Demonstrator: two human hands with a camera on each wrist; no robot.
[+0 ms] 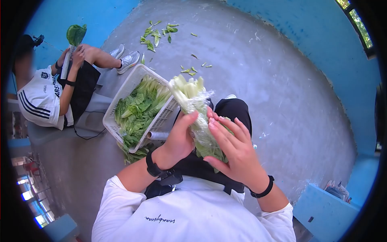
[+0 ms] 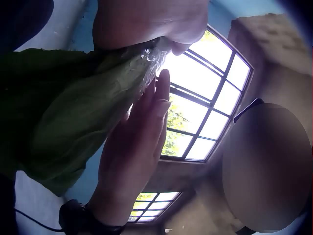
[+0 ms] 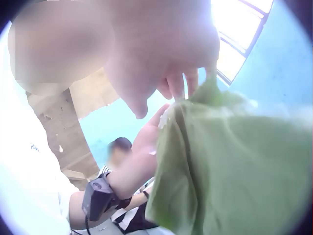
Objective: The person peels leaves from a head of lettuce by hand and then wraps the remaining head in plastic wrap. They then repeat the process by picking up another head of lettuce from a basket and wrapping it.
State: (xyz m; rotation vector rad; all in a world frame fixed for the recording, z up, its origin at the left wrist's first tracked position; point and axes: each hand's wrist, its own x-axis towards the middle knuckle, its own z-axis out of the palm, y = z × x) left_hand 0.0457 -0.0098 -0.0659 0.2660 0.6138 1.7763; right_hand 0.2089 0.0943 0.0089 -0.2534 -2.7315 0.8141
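A bunch of leafy greens [image 1: 187, 90], its pale cut stalks pointing up and away, is wrapped round the middle in clear plastic film [image 1: 200, 129]. My left hand [image 1: 177, 139] grips it from the left, thumb lying along the film. On the other side my right hand [image 1: 238, 155] touches the bunch with its fingers nearly straight and spread a little. The green leaf end [image 3: 234, 171] hangs large in the right wrist view, below that hand. In the left wrist view the leaves [image 2: 73, 117] stretch left from the left hand, and the right palm faces them.
A white plastic crate [image 1: 109, 117] of leafy greens stands left of my knees, with a roll of film [image 1: 158, 135] beside it. Leaf scraps [image 1: 151, 36] lie on the grey floor. At the left a seated person [image 1: 44, 92] holds greens and a white roll.
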